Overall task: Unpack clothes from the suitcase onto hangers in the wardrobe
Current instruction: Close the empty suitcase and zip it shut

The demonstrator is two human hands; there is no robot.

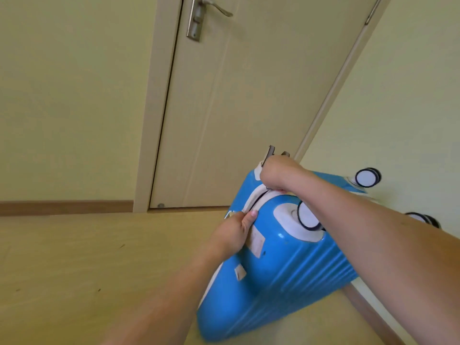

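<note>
Head camera view: a person crouches over a bright blue hard-shell suitcase [281, 265] lying on a pale wooden floor [74, 270], its far side close against a cream wall [410, 108] at the right and its wheeled end toward a closed cream door [236, 108]. The case's white zip band [251, 200] curves around the corner between the two shells, and a dark gap shows along it where the zip has parted. The left hand [236, 230] grips the band's edge at the near corner, fingers curled over it and thumb pressed flat on the blue shell. The right hand [276, 173] is closed around something small at the seam farther up, apparently the zip pull, though the fingers hide most of it. Two metal tabs [272, 151] stick up just beyond that hand. White wheels with dark rims [366, 177] jut from the case's end, one [307, 216] partly behind the right forearm. A worn sticker [256, 241] sits on the shell near the left wrist. A metal lever handle [211, 8] is on the door above.
</note>
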